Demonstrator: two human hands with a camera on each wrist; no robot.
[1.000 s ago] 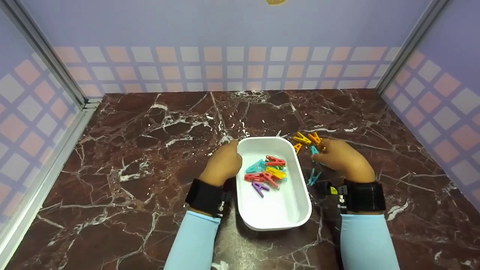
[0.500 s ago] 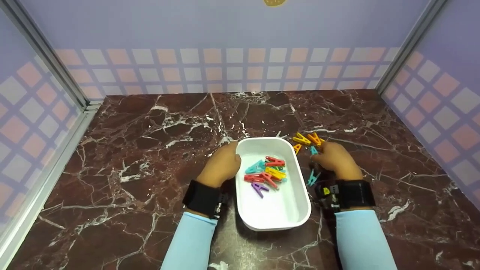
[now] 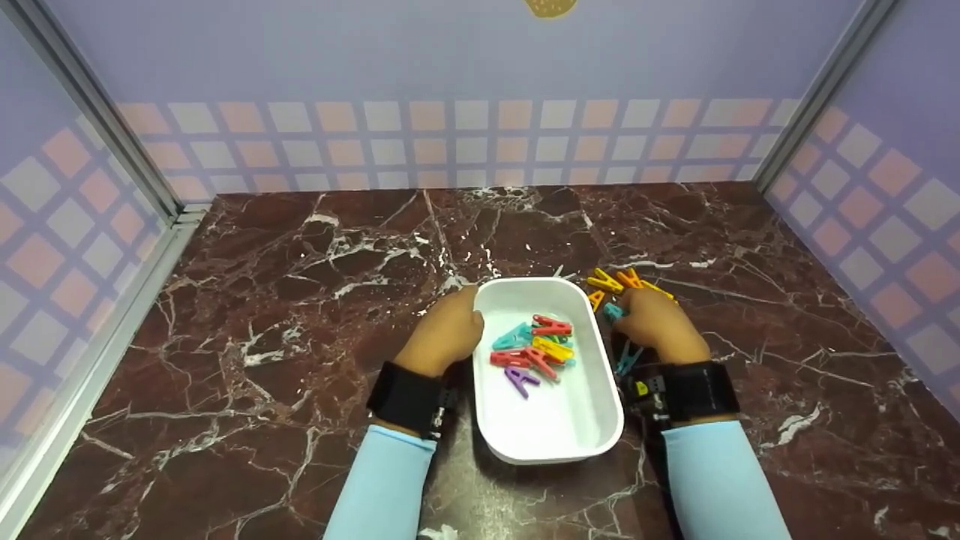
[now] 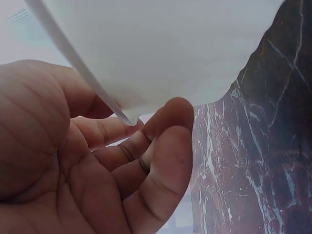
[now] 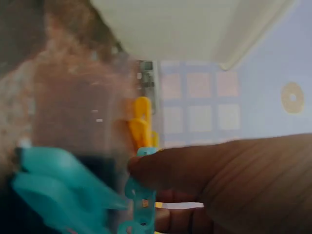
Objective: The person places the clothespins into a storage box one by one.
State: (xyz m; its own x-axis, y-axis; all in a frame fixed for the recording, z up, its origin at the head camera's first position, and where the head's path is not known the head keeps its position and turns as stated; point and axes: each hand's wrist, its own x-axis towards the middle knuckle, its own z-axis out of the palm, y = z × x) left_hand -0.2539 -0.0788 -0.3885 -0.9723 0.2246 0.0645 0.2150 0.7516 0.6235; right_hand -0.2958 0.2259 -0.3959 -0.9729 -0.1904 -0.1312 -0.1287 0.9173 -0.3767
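My left hand [image 3: 442, 330] grips the left wall of a white plastic tub [image 3: 540, 439]. In the left wrist view the thumb is over the tub's rim and the other fingers curl below it, outside the wall. Several red, teal, yellow and purple clothespins lie inside, a purple clothespin [image 3: 520, 381] nearest the front. Right of the tub, my right hand [image 3: 660, 324] pinches a teal clothespin [image 5: 144, 204] low over the table; its fingertips are partly hidden in the head view. Another teal clothespin [image 3: 627, 360] lies by the wrist.
Beyond the right hand lie a yellow clothespin [image 3: 604, 281], an orange clothespin [image 3: 630, 278] and others close by. A pale clothespin [image 3: 559, 273] sits behind the tub. The dark red marbled table [image 3: 300, 315] ends at a tiled-pattern back wall [image 3: 465, 142] and side panels.
My right hand has shifted left towards the tub, and the teal clothespin at its fingertips has moved and turned with it. The left hand keeps its grip on the tub.
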